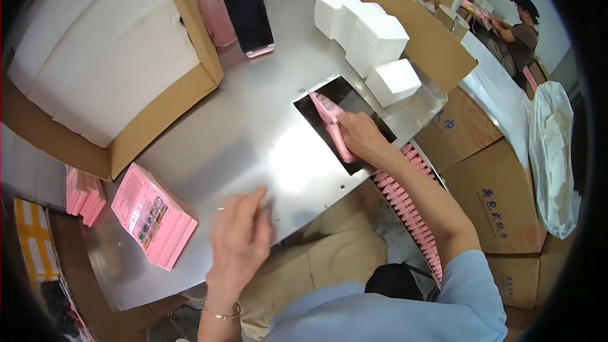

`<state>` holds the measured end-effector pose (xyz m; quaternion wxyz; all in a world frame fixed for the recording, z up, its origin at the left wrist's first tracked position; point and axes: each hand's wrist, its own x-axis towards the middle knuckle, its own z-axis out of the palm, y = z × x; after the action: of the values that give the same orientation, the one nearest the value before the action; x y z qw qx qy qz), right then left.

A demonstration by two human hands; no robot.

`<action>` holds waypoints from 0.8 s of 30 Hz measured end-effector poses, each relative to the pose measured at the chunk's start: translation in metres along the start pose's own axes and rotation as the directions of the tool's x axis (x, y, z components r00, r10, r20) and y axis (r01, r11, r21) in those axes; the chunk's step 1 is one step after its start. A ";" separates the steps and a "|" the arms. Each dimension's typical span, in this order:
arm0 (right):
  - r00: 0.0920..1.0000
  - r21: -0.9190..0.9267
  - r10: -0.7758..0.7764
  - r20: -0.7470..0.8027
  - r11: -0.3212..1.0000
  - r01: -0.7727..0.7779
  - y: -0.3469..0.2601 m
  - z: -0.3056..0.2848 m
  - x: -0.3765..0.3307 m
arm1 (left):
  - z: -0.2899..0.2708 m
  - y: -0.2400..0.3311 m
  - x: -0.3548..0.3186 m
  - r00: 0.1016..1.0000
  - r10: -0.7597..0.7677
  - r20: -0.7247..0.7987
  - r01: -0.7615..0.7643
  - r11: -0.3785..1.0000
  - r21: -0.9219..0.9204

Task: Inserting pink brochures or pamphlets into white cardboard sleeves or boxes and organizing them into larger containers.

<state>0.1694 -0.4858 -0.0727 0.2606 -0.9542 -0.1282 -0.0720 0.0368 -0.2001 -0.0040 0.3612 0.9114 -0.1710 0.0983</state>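
Pink packet [332, 125] is gripped by the right hand [362, 137], fingers closed on its edge, and held at the dark opening [352, 96] in the metal table [247, 120]. Left hand [240, 234], blurred, is held empty, fingers loosely parted.

Bright glare [288, 152] sits on metal worktable [247, 120] nr ctr, w/ pale wall [554, 41] in bkgd, upper R.
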 end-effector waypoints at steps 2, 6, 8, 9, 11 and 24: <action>0.980 -0.367 0.019 0.199 0.928 0.057 -0.011 -0.017 -0.015 | -0.019 -0.021 -0.005 0.974 0.118 -0.195 -0.082 0.980 0.182; 0.783 -0.513 -0.346 -0.516 0.857 0.040 -0.019 -0.059 -0.009 | -0.107 -0.092 -0.052 0.811 -0.061 -0.582 0.379 0.812 0.443; 0.850 -0.637 -0.234 -0.473 0.757 -0.146 0.015 -0.073 -0.003 | -0.111 -0.104 -0.057 0.805 -0.158 -0.572 0.473 0.753 0.458; 0.840 -0.572 -0.222 -0.496 0.811 -0.124 0.032 -0.071 0.002 | -0.109 -0.122 -0.058 0.874 -0.206 -0.439 0.442 0.711 0.547; 0.841 -0.545 -0.200 -0.503 0.828 -0.129 0.045 -0.067 0.002 | -0.109 -0.132 -0.061 0.949 -0.172 -0.264 0.310 0.663 0.682; 0.892 -0.359 -0.135 -0.430 0.933 -0.032 0.054 -0.081 -0.002 | 0.049 -0.023 0.016 0.990 0.105 -0.091 -0.075 0.956 0.285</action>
<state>0.1770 -0.5730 -0.0294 0.1035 -0.9391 -0.0753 -0.3188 0.0627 -0.2221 -0.0487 0.2317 0.9383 -0.1773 0.1859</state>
